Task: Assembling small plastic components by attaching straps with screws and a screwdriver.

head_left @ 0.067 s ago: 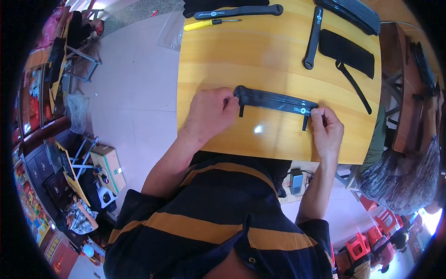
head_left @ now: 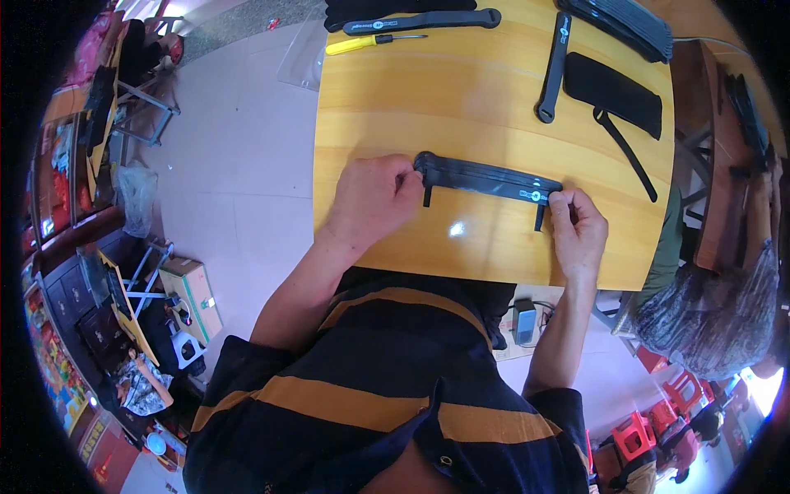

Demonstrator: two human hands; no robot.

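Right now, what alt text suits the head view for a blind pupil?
The left hand and right hand hold opposite ends of a flat black strip at a wooden table. Farther away lie a yellow-handled screwdriver, other dark strips and a black rectangular item.

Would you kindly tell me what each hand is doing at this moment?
Left hand: closed, pinching the left end of the flat black strap.
Right hand: closed, thumb and fingers pinching its right end.

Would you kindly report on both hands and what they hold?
Left hand gripping black strip by its rounded end. Right hand pinching its other end. Yellow screwdriver lying well apart, not in the way.
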